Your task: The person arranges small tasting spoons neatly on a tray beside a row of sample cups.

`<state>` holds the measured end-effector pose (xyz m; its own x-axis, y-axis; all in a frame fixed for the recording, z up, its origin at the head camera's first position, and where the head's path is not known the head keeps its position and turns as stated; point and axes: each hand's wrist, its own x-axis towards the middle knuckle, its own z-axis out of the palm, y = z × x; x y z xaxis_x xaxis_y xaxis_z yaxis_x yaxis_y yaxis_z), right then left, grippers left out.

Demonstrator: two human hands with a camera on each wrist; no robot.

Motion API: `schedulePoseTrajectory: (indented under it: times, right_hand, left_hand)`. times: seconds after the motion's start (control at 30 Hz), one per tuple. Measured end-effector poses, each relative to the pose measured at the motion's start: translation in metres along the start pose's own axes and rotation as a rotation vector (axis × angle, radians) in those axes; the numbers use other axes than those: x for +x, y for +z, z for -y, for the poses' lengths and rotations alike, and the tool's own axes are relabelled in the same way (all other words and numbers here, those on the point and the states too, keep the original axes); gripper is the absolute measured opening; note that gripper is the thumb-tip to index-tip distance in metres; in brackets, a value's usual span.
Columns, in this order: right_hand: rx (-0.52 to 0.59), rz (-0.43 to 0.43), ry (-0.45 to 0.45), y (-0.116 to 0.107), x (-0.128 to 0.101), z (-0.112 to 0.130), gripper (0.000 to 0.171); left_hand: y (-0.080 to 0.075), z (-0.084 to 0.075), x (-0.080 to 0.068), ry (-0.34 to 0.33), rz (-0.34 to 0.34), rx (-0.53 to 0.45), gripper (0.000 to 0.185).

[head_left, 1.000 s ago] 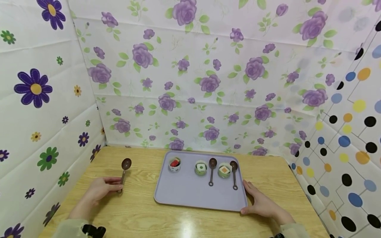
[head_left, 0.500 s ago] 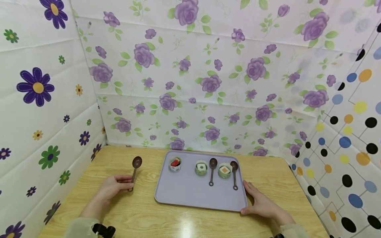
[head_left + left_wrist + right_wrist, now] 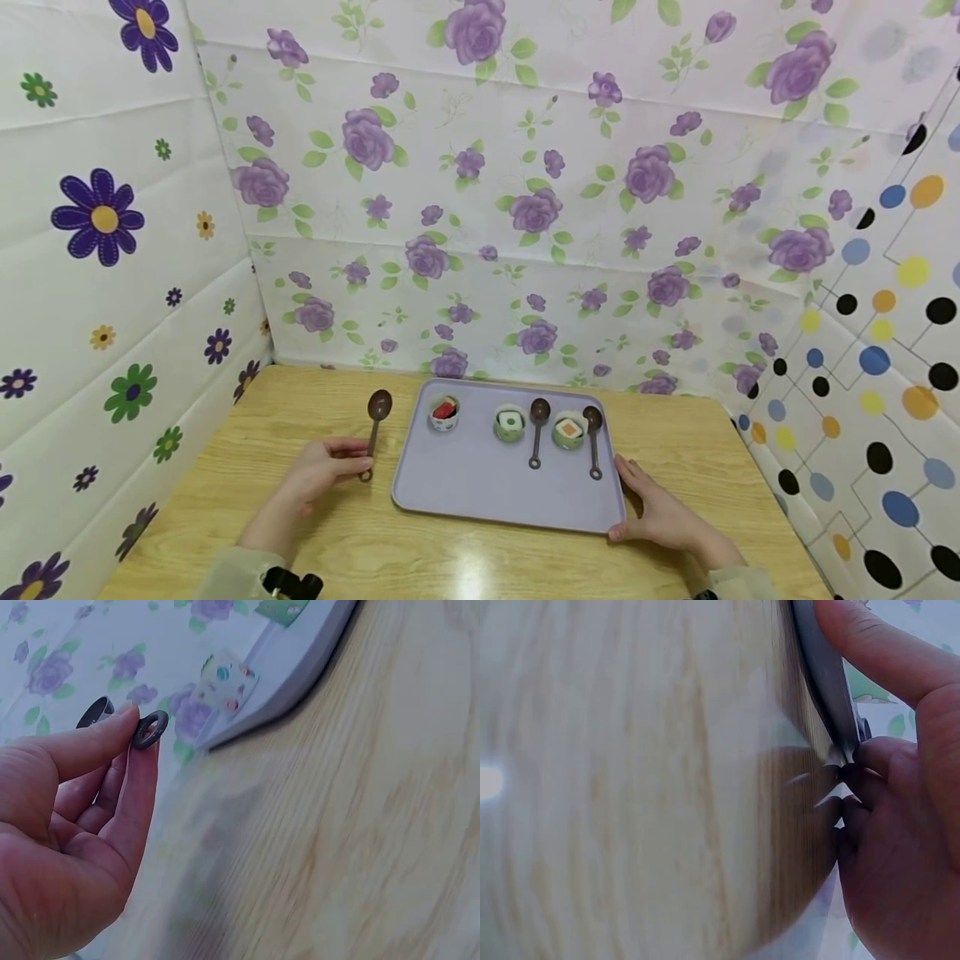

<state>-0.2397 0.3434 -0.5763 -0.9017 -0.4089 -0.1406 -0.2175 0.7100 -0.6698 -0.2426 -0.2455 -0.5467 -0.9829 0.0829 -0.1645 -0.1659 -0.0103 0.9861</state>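
In the head view my left hand [image 3: 326,473] pinches a dark brown spoon [image 3: 379,406] near the ringed end of its handle, bowl pointing away, left of the tray. The left wrist view shows the handle ring [image 3: 151,730] between thumb and fingers. My right hand [image 3: 663,508] rests against the right front corner of the lilac tray [image 3: 495,496], thumb at the front and fingers along the side. On the tray stand a cup with red food [image 3: 444,412], a cup with a white-and-green piece [image 3: 510,422] and a cup with a white-and-orange piece [image 3: 568,429].
Two more brown spoons lie on the tray: one spoon [image 3: 537,433] between the two green cups, another spoon [image 3: 594,442] by the right rim. The wooden table [image 3: 360,550] ends at a flowered cloth [image 3: 480,208] behind. Patterned cloths also flank both sides.
My left hand has carried the spoon rightward, from the left part of the table to close beside the tray. My right hand stays at the tray's corner.
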Motion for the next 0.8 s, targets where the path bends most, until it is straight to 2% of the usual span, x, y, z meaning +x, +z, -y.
schedulePoseTrajectory:
  times: [0.23, 0.57, 0.8]
  right_hand:
    - [0.008, -0.007, 0.001, 0.000, -0.001, 0.001, 0.126]
    - [0.000, -0.025, -0.009, 0.002, -0.001, 0.000, 0.127]
    - [0.012, -0.014, 0.006, 0.001, -0.002, 0.002, 0.127]
  left_hand:
    - [0.029, 0.004, 0.003, 0.022, 0.049, -0.042, 0.045]
    - [0.078, 0.005, 0.017, 0.024, 0.074, 0.039, 0.042]
    - [0.111, 0.007, 0.029, 0.014, 0.041, 0.060, 0.037]
